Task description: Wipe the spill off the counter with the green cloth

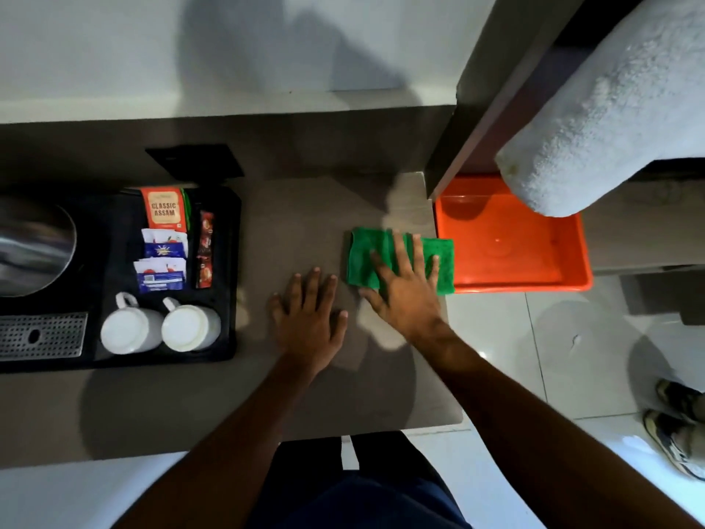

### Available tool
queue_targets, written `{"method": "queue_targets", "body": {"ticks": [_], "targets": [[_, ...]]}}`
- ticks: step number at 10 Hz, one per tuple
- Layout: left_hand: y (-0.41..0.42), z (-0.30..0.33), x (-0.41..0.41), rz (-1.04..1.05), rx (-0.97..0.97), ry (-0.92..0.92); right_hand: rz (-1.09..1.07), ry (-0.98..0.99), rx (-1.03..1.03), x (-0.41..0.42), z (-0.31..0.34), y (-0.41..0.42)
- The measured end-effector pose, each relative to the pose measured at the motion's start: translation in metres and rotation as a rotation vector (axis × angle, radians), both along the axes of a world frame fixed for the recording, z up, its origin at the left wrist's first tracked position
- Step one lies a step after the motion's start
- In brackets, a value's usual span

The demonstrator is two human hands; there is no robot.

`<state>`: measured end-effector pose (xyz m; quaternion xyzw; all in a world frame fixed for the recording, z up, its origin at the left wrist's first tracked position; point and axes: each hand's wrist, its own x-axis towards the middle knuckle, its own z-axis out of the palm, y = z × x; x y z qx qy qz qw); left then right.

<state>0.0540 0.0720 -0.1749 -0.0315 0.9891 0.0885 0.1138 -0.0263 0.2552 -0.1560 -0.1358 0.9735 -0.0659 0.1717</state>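
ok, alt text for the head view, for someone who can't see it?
Seen from above, a person's right hand presses flat on a folded green cloth at the counter's right end, beside an orange tray. The left hand rests flat on the counter; a black tray holding two white mugs sits further left.

Bare counter [297, 223] lies open between the black tray [229, 276] and the orange tub [572, 284].
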Motion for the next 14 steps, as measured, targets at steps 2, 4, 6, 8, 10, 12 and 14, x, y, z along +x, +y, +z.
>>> {"method": "queue_targets", "body": {"ticks": [2,4,6,8,10,12,14], "targets": [[0.004,0.025,-0.029,-0.056,0.048,0.094,0.075,0.059,0.138,0.009,0.006,0.015],[0.017,0.071,-0.077,-0.121,0.035,0.246,-0.154,0.012,-0.118,-0.029,0.040,0.029],[0.043,0.099,-0.098,-0.330,-0.047,0.266,-0.807,-0.047,-0.908,-0.085,0.053,0.095],[0.074,0.104,-0.100,-0.349,-0.088,0.258,-0.793,-0.281,-0.735,-0.105,0.034,0.130],[0.068,0.103,-0.102,-0.324,-0.131,0.289,-0.957,-0.303,-0.861,-0.109,0.004,0.148],[0.065,0.106,-0.108,-0.293,-0.127,0.220,-0.966,-0.217,-0.673,-0.111,0.002,0.152],[0.063,0.129,-0.122,-0.242,-0.098,0.271,-1.398,0.255,-0.883,-0.101,0.030,0.163]]}}
